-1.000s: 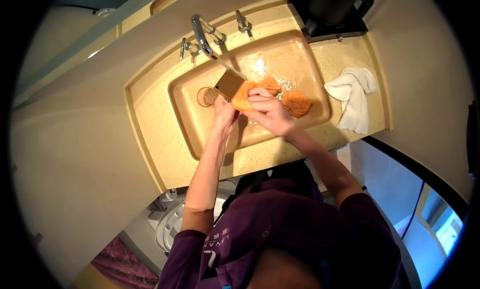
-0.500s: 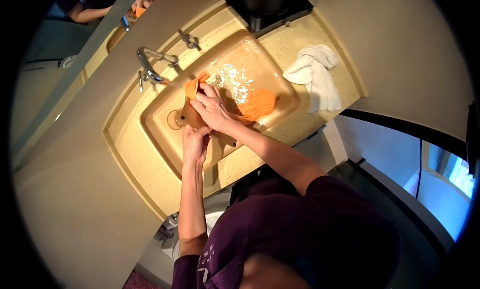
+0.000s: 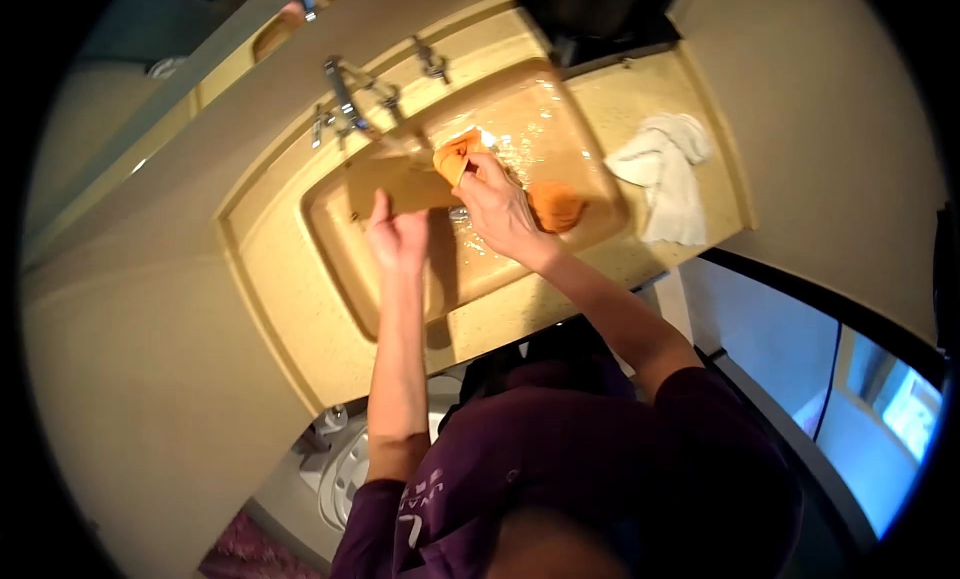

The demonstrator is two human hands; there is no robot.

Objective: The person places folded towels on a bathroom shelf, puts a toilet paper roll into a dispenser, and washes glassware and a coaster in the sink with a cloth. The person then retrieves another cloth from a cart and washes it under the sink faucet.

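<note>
A flat tan rectangular panel (image 3: 408,184) with small dark marks near its corners lies tilted over the sink, below the faucet. My left hand (image 3: 399,240) grips its near edge, thumb raised on the left and the other fingers hidden underneath. In my right hand (image 3: 497,205) is a bunched orange cloth (image 3: 457,156), pinched beside the panel's right end. A second orange cloth (image 3: 556,207) rests in the wet basin, just right of my right hand. The beige sink (image 3: 338,301) surrounds all of these, with water glinting on its floor.
The chrome faucet (image 3: 345,97) and a tap handle (image 3: 431,61) stand at the back rim. A crumpled white towel (image 3: 668,169) lies on the right counter. Behind it sits a black appliance (image 3: 600,34). A mirror (image 3: 165,74) is at upper left.
The panel has swung to lie more level, toward the faucet. My right hand and its orange cloth have moved right, off the panel's middle. The view has shifted too.
</note>
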